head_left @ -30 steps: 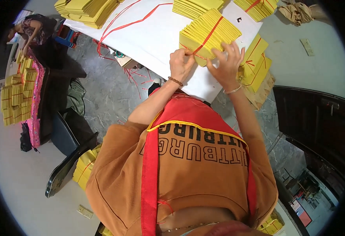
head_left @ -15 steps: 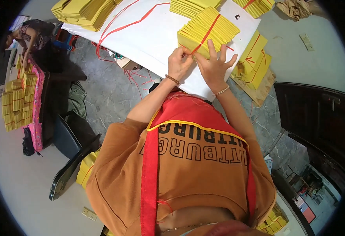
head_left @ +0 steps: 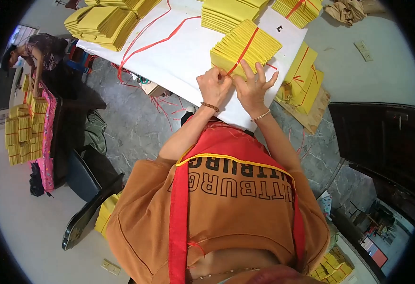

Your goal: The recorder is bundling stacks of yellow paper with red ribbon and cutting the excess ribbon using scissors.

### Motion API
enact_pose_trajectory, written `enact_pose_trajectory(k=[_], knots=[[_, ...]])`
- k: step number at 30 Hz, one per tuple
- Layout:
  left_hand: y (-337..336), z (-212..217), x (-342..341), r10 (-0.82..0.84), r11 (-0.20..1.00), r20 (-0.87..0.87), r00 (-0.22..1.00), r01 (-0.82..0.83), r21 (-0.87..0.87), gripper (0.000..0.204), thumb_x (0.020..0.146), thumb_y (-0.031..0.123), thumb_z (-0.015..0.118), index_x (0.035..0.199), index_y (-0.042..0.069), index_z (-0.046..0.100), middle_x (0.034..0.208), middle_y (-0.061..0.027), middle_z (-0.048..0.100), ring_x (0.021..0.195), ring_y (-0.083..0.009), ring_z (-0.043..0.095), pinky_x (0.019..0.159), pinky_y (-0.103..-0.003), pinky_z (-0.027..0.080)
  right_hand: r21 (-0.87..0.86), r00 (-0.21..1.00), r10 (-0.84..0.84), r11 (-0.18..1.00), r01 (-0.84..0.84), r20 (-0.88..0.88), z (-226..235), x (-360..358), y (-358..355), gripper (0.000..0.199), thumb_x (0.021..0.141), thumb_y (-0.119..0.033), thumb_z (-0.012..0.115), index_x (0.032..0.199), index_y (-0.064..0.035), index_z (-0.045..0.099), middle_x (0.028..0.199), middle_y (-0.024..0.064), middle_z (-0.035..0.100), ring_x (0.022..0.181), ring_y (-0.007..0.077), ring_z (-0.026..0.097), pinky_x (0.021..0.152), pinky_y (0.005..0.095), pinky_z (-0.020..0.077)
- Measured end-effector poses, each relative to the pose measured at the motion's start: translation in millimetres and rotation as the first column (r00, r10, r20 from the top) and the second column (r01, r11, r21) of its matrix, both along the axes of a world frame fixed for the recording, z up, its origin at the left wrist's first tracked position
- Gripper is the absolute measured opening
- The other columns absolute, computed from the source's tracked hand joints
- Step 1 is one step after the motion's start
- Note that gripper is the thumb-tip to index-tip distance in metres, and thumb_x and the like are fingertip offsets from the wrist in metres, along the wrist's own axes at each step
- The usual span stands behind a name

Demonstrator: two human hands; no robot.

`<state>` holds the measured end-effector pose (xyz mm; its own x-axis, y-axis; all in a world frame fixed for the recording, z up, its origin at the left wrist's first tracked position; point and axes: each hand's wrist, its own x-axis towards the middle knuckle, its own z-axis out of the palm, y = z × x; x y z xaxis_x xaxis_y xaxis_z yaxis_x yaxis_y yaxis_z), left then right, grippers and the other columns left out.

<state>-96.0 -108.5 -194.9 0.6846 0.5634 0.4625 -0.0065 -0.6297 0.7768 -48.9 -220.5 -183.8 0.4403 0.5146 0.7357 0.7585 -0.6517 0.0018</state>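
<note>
A stack of yellow folded paper pieces [head_left: 238, 49] stands on the white table, close to its near edge. Around it runs a red ribbon [head_left: 249, 41], drawn down to the side facing me. My left hand [head_left: 213, 87] is closed, its thumb and index finger pinching the ribbon at that side. Right beside it, my right hand [head_left: 251, 92] pinches the ribbon between thumb and index finger while its other fingers spread up against the stack. The fingertips nearly meet and hide any knot there. A short red end shows to the right of my right hand.
More yellow stacks [head_left: 229, 14] fill the table's far side, and loose red ribbon [head_left: 172, 33] lies across the white tabletop [head_left: 169, 59]. Tied bundles [head_left: 300, 80] rest on a board at right. A person [head_left: 39, 49] handles yellow bundles [head_left: 25, 130] at far left. A black chair [head_left: 86, 177] stands behind.
The view has shifted slightly. Both hands stay pinched at the ribbon, with the right fingers now nearer the stack's side. The person at left has moved a little.
</note>
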Motion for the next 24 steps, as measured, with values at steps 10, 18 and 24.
enact_pose_trajectory(k=[10,18,24], knots=[[59.0,-21.9,-1.3,0.113,0.938,0.018,0.993,-0.1,-0.332,0.008,0.071,0.007,0.06,0.074,0.003,0.054,0.065,-0.0063,0.056,0.057,-0.0151,0.053,0.057,-0.028,0.043,-0.001,0.997,0.039,0.999,-0.039,-0.068,5.2,3.9,-10.7,0.006,0.071,-0.02,0.063,0.069,-0.0217,0.058,0.122,-0.0068,0.044,0.119,0.0233,0.03,0.097,0.0607,0.0061],[72.0,18.4,16.5,-0.144,0.822,0.134,0.981,0.193,-0.536,0.02,0.085,0.018,0.054,0.096,0.001,0.055,0.089,-0.0049,0.058,0.082,-0.0114,0.054,0.07,-0.025,0.043,0.505,0.902,0.318,0.852,-0.137,-0.292,24.6,11.5,-27.0,0.04,0.081,-0.021,0.054,0.119,-0.0129,0.046,0.127,0.0169,0.035,0.119,0.0338,0.031,0.101,0.0455,0.0194],[67.7,11.0,55.3,-0.524,0.396,0.08,0.848,0.326,-0.858,0.069,0.089,0.058,0.019,0.116,0.004,0.051,0.11,-0.008,0.056,0.103,-0.0166,0.051,0.087,-0.029,0.037,0.76,0.441,0.62,0.535,0.368,-0.65,13.1,47.8,-28.2,0.056,0.094,-0.042,0.022,0.139,-0.0091,0.012,0.143,0.012,0.012,0.131,0.0251,0.015,0.105,0.0387,0.0148]])
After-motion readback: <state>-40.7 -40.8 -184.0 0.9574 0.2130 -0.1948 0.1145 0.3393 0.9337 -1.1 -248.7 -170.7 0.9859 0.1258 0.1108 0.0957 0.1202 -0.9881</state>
